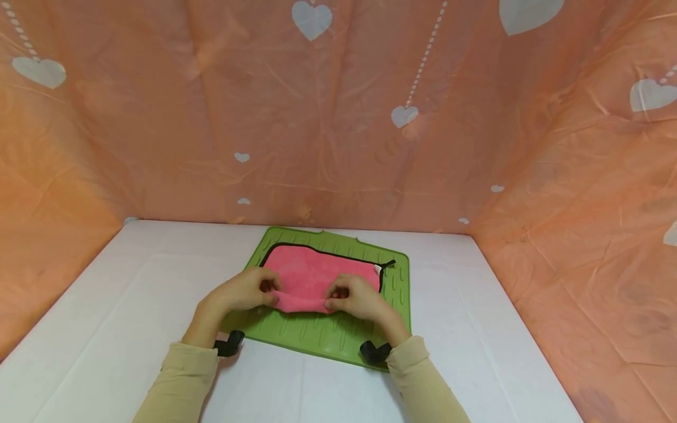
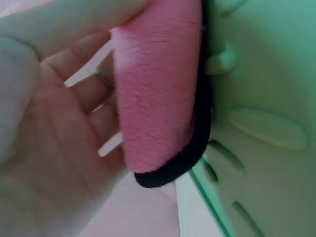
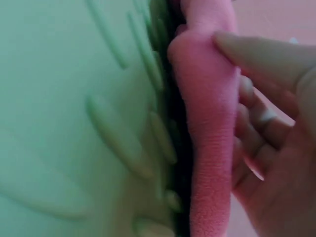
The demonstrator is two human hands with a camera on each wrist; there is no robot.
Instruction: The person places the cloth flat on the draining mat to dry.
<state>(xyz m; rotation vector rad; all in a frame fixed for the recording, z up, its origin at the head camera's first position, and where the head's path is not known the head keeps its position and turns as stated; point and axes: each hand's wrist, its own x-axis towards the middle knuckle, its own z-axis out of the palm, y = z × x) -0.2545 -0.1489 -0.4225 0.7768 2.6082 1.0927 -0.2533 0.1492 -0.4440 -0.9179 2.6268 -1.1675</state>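
Observation:
A pink plush cloth (image 1: 312, 270) with black edging lies over a ridged green mat (image 1: 322, 338). Its near edge is turned up into a fold. My left hand (image 1: 245, 289) pinches that fold on the left between thumb and fingers. On the right, my right hand (image 1: 359, 296) pinches the same fold. In the left wrist view the cloth (image 2: 158, 89) hangs between thumb and curled fingers, its black-edged corner close over the mat. The right wrist view has the thumb pressed on the cloth's rolled edge (image 3: 210, 118). A small white tag and black loop mark the cloth's far right corner.
The green mat sits on a white-covered table (image 1: 132, 294). Orange curtains with pale hearts (image 1: 338, 135) stand at the back and both sides. Black wrist mounts (image 1: 230, 343) show under both forearms, the right one overlapping the mat's near edge.

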